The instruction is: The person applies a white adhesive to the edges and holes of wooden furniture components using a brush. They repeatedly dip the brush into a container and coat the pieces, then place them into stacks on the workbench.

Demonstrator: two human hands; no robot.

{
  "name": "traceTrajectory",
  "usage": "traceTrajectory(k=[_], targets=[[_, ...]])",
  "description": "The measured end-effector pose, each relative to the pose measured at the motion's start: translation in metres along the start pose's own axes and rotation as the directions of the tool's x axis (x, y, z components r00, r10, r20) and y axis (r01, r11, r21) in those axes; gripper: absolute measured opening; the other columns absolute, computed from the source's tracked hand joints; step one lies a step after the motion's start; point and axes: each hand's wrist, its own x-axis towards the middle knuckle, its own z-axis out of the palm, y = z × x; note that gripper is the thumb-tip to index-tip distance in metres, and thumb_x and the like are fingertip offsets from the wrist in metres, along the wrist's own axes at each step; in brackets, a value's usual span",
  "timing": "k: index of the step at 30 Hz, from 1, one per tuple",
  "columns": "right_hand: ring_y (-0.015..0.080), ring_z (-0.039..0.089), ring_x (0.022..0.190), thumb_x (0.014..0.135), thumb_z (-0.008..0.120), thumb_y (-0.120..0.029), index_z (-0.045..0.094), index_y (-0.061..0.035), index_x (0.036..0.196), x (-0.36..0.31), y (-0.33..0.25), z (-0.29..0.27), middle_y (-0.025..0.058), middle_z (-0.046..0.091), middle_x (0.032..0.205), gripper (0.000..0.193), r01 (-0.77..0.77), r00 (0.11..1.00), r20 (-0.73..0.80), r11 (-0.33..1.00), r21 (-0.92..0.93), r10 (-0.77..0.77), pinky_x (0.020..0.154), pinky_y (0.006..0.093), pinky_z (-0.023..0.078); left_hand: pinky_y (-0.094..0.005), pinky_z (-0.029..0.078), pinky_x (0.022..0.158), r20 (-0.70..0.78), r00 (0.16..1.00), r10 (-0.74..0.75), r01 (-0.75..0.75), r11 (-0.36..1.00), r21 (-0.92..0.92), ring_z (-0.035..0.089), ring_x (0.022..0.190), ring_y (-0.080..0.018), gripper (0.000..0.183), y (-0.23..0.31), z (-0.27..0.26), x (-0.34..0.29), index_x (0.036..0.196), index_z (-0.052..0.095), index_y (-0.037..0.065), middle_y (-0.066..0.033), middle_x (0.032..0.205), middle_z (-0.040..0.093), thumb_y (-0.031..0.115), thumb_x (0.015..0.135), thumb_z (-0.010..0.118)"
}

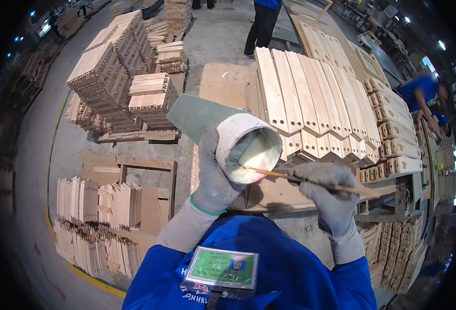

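My gloved left hand (212, 173) is closed around a white, round pot (234, 128), tilted so that its mouth faces me. Pale, creamy stuff coats the inside, with a pinkish patch near the lower rim. A flat grey-green piece (199, 114) sticks out behind the pot; how it joins on is hidden. In my gloved right hand (334, 194) a thin wooden stick (277, 174) is pinched, its far end inside the pot. Whether that end has bristles I cannot tell. Just beyond the pot, pale wooden boards (310, 95) with drilled ends lie in a stacked row.
Slotted wooden parts (393, 139) are piled right of the boards. Tall stacks of wood (109, 72) stand on pallets at the far left. Shorter pieces (96, 201) sit at the near left. One person (261, 26) stands beyond the boards; another (422, 95) bends at the right.
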Motion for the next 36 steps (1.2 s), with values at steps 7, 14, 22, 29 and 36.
traceTrajectory(k=[7,14,22,29,36], targets=[[0.0272,0.066,0.086,0.077,0.068,-0.001,0.064,0.0031,0.084,-0.034,0.020,0.013,0.0202,0.067,0.093,0.009,0.197,0.974,-0.140,0.968,0.157,-0.176,0.075,0.0376,0.055,-0.0389,0.037,0.104,-0.064,0.966,0.250,-0.226,0.939,0.259,0.049,0.119,-0.0227,0.058,-0.017,-0.006,0.008,0.131,0.042,0.004,-0.0102,0.127,0.052,0.049,0.095,0.036],[0.0108,0.058,0.067,0.084,0.067,-0.014,0.060,0.0021,0.086,0.049,0.001,-0.042,0.0061,0.062,0.075,0.018,-0.260,0.908,-0.392,0.932,-0.252,0.148,0.062,0.0224,0.048,-0.0445,0.038,0.104,-0.135,0.956,0.261,-0.223,0.943,0.247,0.048,0.120,-0.0247,0.053,-0.021,-0.061,0.027,0.128,0.046,0.007,-0.0090,0.126,0.052,0.048,0.095,0.040],[0.0090,0.058,0.062,0.083,0.068,-0.023,0.061,0.0027,0.085,0.069,0.048,-0.063,0.0060,0.062,0.069,0.027,-0.246,0.961,-0.244,0.801,-0.546,0.128,0.058,0.0228,0.049,-0.0521,0.042,0.099,-0.222,0.974,0.055,-0.056,0.998,0.001,0.052,0.115,-0.0274,0.057,-0.023,-0.058,0.030,0.126,0.048,0.009,-0.0101,0.124,0.054,0.055,0.093,0.040],[0.0150,0.054,0.055,0.081,0.065,-0.028,0.062,0.0040,0.077,0.068,0.034,-0.061,0.0091,0.058,0.060,0.032,-0.245,0.953,-0.295,0.729,-0.640,0.061,0.053,0.0303,0.043,-0.0536,0.043,0.098,-0.216,0.975,0.057,-0.055,0.998,0.018,0.053,0.115,-0.0270,0.058,-0.023,-0.064,0.031,0.126,0.048,0.010,-0.0098,0.122,0.055,0.056,0.093,0.038],[0.0262,0.053,0.053,0.084,0.063,-0.025,0.061,0.0006,0.087,0.062,0.041,-0.066,0.0134,0.054,0.062,0.026,-0.112,0.993,-0.110,0.572,-0.813,0.038,0.051,0.0355,0.041,-0.0526,0.043,0.097,-0.224,0.974,0.034,-0.030,0.999,0.022,0.053,0.115,-0.0266,0.058,-0.024,-0.056,0.032,0.126,0.048,0.010,-0.0094,0.122,0.055,0.056,0.093,0.039]])
